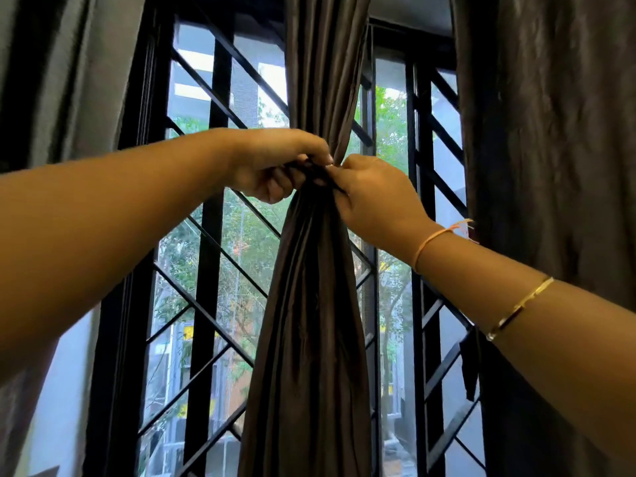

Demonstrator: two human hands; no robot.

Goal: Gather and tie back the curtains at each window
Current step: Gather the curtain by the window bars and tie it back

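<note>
Both hands are right up at the pinched waist of the middle curtain (pixel 309 304). The left hand (pixel 275 166) has its fingers curled over the bunch and the right hand (pixel 375 194) meets it from the other side. Each one looks to be pinching an end of a thin dark tie (pixel 323 175) that wraps the fabric there. The fingers hide the middle of it, so I can't tell if there's a knot started or just a first crossing.

So I'd call this the tying step. The gathering looks done, since the cloth is squeezed to a narrow neck at the hands and fans out loose below. Next up is probably pulling the two ends snug and locking the knot without letting the bundle slip open, which takes tension on both sides at once.

The right wrist has a thread bracelet (pixel 432 241), and there's a gold bangle (pixel 519 304) further up that arm.

No desk or anything here, it's all at the window. A black window grille (pixel 210 235) with diagonal bars sits behind the curtain, with green trees and buildings in daylight outside. A second dark curtain (pixel 550 132) hangs at the right with a short dark strip (pixel 469 366) dangling at its edge, and another drape (pixel 51 80) is at far left.
</note>
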